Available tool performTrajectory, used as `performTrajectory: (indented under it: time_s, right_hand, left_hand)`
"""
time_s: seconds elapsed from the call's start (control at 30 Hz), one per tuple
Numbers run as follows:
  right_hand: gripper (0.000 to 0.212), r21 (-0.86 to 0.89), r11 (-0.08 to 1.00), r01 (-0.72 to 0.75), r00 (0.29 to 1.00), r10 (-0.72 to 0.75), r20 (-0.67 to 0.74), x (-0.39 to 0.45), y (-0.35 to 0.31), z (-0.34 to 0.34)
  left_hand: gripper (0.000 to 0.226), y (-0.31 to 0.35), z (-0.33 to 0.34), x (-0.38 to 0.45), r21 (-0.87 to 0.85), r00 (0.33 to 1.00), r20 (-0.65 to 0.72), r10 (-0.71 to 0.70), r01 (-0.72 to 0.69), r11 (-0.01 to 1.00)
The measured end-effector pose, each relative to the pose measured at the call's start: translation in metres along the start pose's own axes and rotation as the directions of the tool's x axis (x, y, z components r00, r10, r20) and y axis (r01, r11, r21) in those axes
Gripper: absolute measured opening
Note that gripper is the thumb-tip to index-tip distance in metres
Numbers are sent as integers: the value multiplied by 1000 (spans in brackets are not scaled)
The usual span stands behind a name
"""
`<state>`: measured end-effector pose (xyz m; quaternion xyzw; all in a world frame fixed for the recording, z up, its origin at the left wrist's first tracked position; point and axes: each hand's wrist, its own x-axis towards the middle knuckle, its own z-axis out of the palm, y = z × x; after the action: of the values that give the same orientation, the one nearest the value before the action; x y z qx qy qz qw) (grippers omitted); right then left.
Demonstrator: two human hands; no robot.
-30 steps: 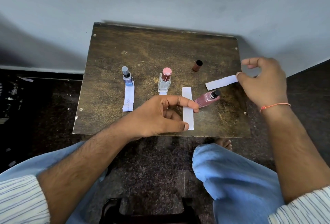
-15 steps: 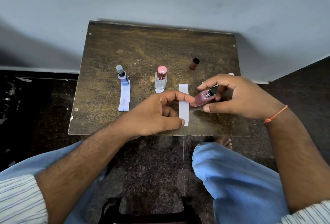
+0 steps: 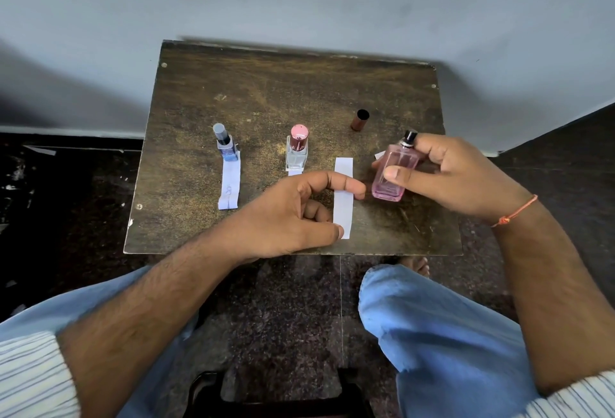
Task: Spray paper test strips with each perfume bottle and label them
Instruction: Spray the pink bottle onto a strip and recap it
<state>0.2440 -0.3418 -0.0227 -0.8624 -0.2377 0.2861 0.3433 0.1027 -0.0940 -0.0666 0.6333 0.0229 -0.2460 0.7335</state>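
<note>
So my right hand (image 3: 456, 178) is gripping the pink bottle (image 3: 392, 171), upright just above the table (image 3: 299, 91), cap off. My left hand (image 3: 293, 214) pins the blank strip (image 3: 342, 214) flat, thumb and forefinger on it. The blue bottle (image 3: 228, 146) and clear bottle (image 3: 297, 149) each stand on their own strips; the loose cap (image 3: 359, 119) sits behind.

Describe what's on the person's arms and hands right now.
Both forearms are bare, with white, thinly blue-striped sleeves pushed up near the elbows. The right hand has a thin orange thread bracelet at the wrist; the left hand wears nothing visible.
</note>
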Motion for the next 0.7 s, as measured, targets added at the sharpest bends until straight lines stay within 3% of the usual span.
performTrajectory:
  time_s: [0.1,0.13,0.23,0.37,0.47,0.57,0.7]
  right_hand:
    - [67,-115,992,-48,999,50,13,2,3,0]
    - [68,-118,991,-66,998,67,-2,2,6,-1]
    - [43,72,990,-121,988,127,-87,2,11,-4]
    - [4,511,851,-125,963,229,-145,3,2,-4]
    - [7,620,784,-17,975,149,-162,2,-5,-1]
    - [35,624,781,19,994,54,-98,2,-10,4]
    - [33,624,778,73,997,-44,-62,5,-16,15]
  left_hand:
    - [57,-1,-2,0,-9,1000,1,-1,1,1000]
    - [57,-1,-2,0,-7,1000,4,-3,3,1000]
    - [58,-2,-1,0,9,1000,3,-4,4,1000]
    - [57,-3,-2,0,27,1000,-6,1,-1,1000]
    - [58,-3,-2,-1,28,1000,-7,-1,1,1000]
    - [59,-2,-2,-1,26,1000,-9,1,0,1000]
    - [60,-2,-2,-2,38,1000,-17,11,-10,999]
